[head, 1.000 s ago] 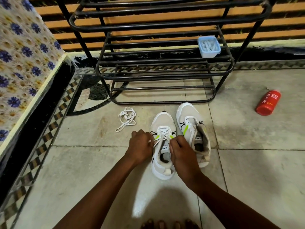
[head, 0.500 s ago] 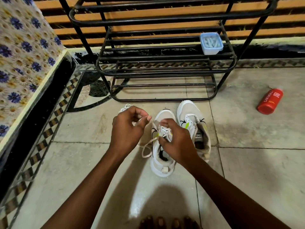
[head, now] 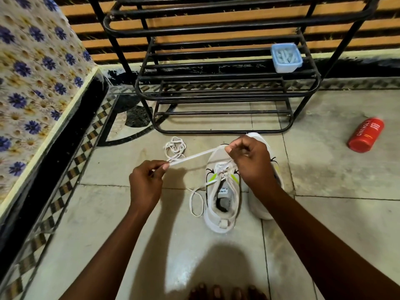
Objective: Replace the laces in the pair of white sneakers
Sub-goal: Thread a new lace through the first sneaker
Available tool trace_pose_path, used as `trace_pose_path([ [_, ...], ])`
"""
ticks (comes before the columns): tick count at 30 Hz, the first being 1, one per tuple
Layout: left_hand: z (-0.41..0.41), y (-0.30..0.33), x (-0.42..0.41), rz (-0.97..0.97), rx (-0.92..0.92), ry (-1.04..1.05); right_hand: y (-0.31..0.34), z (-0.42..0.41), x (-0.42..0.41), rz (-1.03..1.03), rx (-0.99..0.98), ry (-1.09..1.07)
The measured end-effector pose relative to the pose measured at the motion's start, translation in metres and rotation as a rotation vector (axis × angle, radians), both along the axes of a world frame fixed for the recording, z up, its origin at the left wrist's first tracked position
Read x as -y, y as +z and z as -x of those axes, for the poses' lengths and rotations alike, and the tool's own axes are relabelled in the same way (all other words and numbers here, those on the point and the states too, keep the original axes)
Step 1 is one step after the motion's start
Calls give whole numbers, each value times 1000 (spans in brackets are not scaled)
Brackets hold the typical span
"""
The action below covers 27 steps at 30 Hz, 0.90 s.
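Both hands work one lace [head: 194, 157] stretched taut between them above the floor: the left hand [head: 145, 184] pinches its near end between thumb and fingertips, and the right hand [head: 252, 163] pinches it higher up, over the toe of the left sneaker [head: 223, 199]. That sneaker stands heel toward the viewer with its top eyelets still threaded and a slack loop trailing beside it; the right sneaker [head: 263, 204] sits just beside it, largely hidden by the right forearm. A loose lace [head: 175, 148] lies coiled near the shoe rack [head: 227, 83]. To do this well (my judgement), draw the lace out row by row, keeping it flat. The red bottle [head: 365, 135] reads roughly "CINTHOL"; the tongue label is illegible.
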<state>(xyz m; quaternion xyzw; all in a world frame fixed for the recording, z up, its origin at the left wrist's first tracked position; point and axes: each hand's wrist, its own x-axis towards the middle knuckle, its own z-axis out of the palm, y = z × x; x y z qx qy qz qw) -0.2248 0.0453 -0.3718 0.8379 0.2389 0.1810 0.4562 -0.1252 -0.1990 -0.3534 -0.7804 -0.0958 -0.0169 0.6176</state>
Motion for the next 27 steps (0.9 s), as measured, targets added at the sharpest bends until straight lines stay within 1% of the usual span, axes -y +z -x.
trace_pose_path([
  [2, 9, -19, -13, -46, -109, 54, -1, -1, 1, 82, 14, -35],
  [4, 14, -30, -20, -81, -211, 60, -3, -2, 2, 131, 3, -64],
  [6, 15, -34, -18, -74, -245, 46, -7, -2, 0, 186, 12, -108],
  [8, 14, -33, -11, -50, -228, 14, -11, -1, -1, 230, 20, -135],
  [10, 10, -31, 0, 7, -227, -37, -15, 2, 1, 204, 4, -100],
  [13, 3, -25, 20, 210, -259, -88, -22, 8, 7, 127, -9, -44],
  [16, -1, -16, 41, 427, -231, -108, -27, 18, 15, 95, -64, -81],
  [18, -2, -9, 53, 540, -189, -143, -31, 24, 21, 180, -55, -117],
  [20, -3, -4, 65, 599, -135, -178, -35, 32, 27, 295, -14, -84],
  [24, -8, 4, 86, 586, -97, -201, -40, 44, 24, 434, 156, 111],
  [27, -13, 9, 97, 606, -91, -177, -44, 49, 18, 555, 171, 119],
])
